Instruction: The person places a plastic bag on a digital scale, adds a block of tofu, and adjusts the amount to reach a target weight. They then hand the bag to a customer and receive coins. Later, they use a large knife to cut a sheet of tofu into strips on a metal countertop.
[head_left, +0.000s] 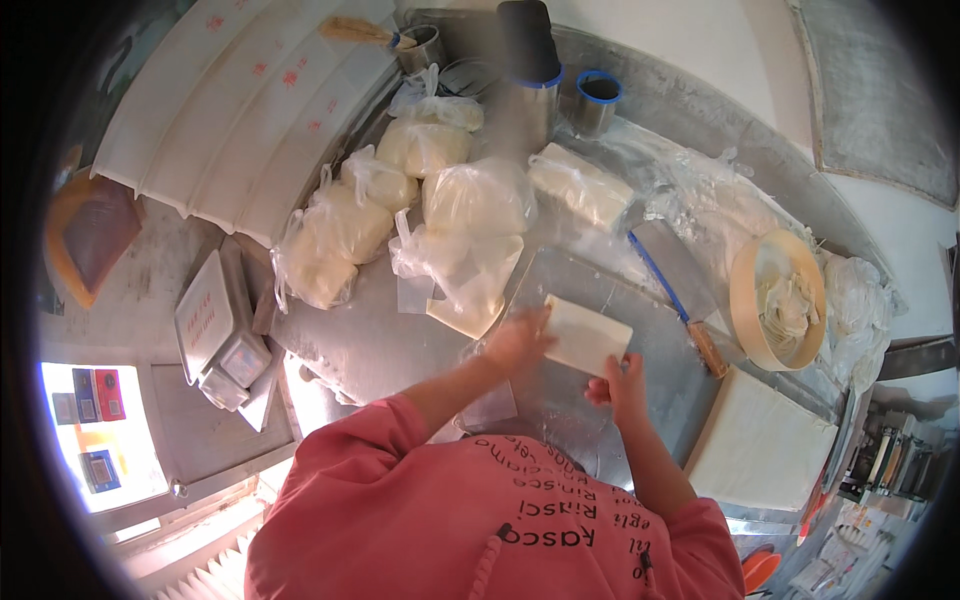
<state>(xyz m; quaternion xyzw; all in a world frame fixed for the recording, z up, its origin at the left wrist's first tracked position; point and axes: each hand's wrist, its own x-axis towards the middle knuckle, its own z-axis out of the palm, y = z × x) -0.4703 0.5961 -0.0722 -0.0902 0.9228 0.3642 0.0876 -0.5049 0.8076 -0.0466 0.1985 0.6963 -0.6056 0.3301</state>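
Observation:
A pale rectangular slab (589, 335), which looks like dough or a stack of dough sheets, is before me at the metal work surface. My right hand (624, 388) grips its near right corner, thumb on top and fingers curled at the edge. At the slab's left end is my left hand (519, 341), blurred, its fingers against or just over the edge; its grip cannot be made out. Just beyond that hand lies an opened clear plastic bag (465, 259), with a pale sheet corner sticking out.
Several tied bags of pale dough (476, 196) sit beyond my hands. To the right are a wide-bladed cleaver (679, 274) and a round wooden-rimmed sieve (739, 300). A digital scale (214, 322) stands left. Steel canisters (596, 105) line the back, and a pale board (761, 442) lies near right.

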